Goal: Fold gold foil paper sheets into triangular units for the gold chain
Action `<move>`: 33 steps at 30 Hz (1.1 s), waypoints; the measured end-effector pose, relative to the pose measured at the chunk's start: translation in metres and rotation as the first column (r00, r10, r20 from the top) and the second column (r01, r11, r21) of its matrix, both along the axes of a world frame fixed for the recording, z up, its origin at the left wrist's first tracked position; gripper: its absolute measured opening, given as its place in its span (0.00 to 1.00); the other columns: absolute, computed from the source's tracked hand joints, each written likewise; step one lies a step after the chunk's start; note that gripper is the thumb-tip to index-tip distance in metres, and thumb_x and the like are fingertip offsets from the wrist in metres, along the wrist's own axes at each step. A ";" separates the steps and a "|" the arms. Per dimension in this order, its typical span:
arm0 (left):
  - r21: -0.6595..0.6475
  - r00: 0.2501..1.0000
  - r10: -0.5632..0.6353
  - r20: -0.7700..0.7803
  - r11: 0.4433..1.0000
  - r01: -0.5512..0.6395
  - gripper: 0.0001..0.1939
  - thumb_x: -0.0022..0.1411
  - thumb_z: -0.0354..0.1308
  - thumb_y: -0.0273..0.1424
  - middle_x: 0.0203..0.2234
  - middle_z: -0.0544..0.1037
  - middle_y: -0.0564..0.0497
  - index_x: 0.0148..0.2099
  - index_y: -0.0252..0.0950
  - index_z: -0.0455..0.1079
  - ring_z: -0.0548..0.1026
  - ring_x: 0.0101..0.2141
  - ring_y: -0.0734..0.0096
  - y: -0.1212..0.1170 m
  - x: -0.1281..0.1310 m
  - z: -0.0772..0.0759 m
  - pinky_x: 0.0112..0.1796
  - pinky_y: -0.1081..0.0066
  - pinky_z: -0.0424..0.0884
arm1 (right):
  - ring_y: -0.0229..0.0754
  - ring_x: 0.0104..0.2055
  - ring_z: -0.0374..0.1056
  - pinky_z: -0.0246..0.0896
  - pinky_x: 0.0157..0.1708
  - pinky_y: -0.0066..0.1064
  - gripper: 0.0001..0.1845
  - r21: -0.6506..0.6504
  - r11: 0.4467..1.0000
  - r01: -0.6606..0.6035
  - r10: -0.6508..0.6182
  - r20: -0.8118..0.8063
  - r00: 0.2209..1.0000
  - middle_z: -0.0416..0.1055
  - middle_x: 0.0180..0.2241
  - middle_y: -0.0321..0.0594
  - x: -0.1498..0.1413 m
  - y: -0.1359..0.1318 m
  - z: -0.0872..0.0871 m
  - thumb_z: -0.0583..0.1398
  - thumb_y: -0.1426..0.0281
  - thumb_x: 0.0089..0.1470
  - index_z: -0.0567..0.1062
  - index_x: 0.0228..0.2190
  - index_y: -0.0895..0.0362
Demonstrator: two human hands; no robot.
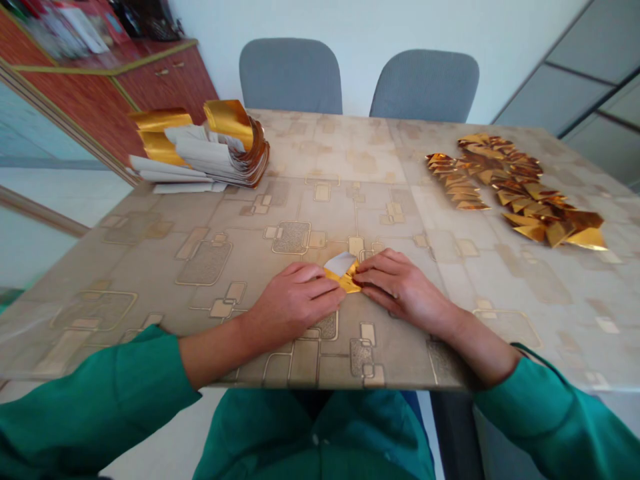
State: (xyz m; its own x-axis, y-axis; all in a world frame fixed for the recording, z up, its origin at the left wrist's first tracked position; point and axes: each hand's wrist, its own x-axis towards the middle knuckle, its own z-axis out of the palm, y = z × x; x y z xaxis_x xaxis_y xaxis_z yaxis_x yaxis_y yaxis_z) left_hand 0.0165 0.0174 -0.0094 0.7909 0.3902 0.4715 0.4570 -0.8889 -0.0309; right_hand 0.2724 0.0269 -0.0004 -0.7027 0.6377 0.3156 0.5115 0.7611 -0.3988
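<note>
A small piece of gold foil paper (343,272) with a white underside lies on the table (150,267) near its front edge. My left hand (295,301) presses on the paper's left side with its fingers closed together. My right hand (400,283) pins the paper's right side, fingers also pressed down on it. Most of the paper is hidden under my fingers. Both forearms come out of green sleeves.
A stack of unfolded gold and white sheets (210,150) sits at the back left. Several folded gold pieces (515,190) lie in rows at the back right. Two grey chairs (290,73) stand behind the table. A red cabinet (100,87) is at far left.
</note>
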 end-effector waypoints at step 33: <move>-0.013 0.997 0.042 -0.063 0.999 -0.043 0.10 0.72 0.52 0.27 0.39 0.79 0.46 0.46 0.33 0.75 0.75 0.40 0.65 0.002 -0.001 0.005 0.41 0.66 0.74 | 0.44 0.45 0.65 0.50 0.48 0.40 0.13 0.085 0.994 0.065 -0.076 0.135 0.988 0.77 0.40 0.40 -0.015 -0.005 0.009 0.54 0.66 0.68 0.78 0.39 0.53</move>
